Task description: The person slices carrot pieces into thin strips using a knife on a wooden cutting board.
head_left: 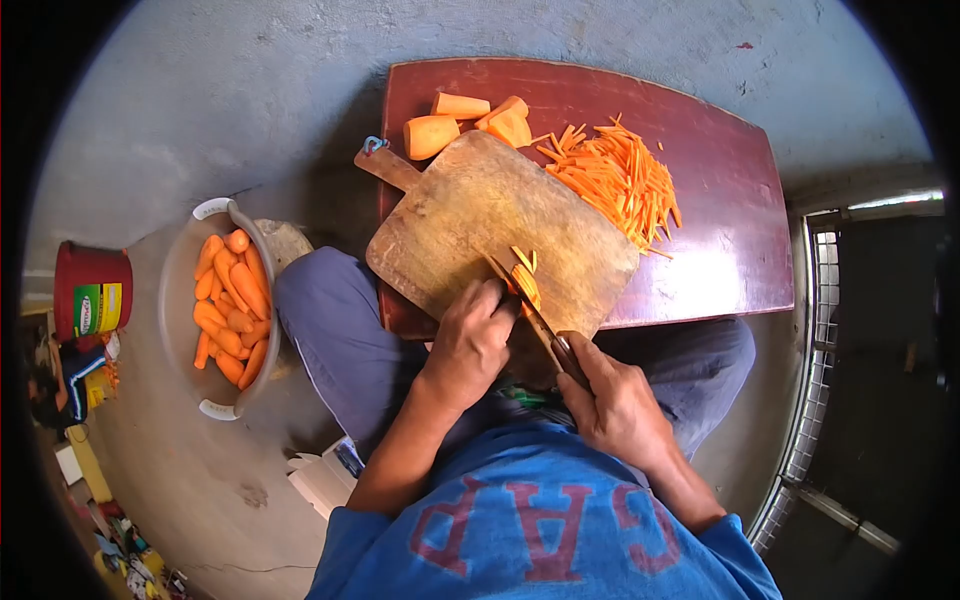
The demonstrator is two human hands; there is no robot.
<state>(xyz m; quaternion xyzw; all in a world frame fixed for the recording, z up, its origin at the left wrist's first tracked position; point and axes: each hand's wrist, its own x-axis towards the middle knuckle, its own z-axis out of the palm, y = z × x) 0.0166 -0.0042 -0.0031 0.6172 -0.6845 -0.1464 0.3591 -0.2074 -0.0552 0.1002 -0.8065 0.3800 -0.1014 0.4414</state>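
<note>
A knife (538,318) lies across the lower edge of the wooden cutting board (460,215), its handle inside my right hand (618,405). Thin carrot strips (527,283) rest beside the blade. On the blade's left side, my left hand (468,345) has its fingers curled together at the board's edge; what they press or hold is hidden. A pile of cut carrot sticks (620,180) spreads at the board's upper right, on the red table (725,215). Thick peeled carrot pieces (430,136) sit past the board's upper left edge.
Left of my knee stands a grey tub (177,300) of whole carrots (240,290). Farther left is a red bucket (75,290). An opened carton (322,482) lies on the floor. At the far left edge, part of a person (78,380) shows. A metal grille (822,330) is at right.
</note>
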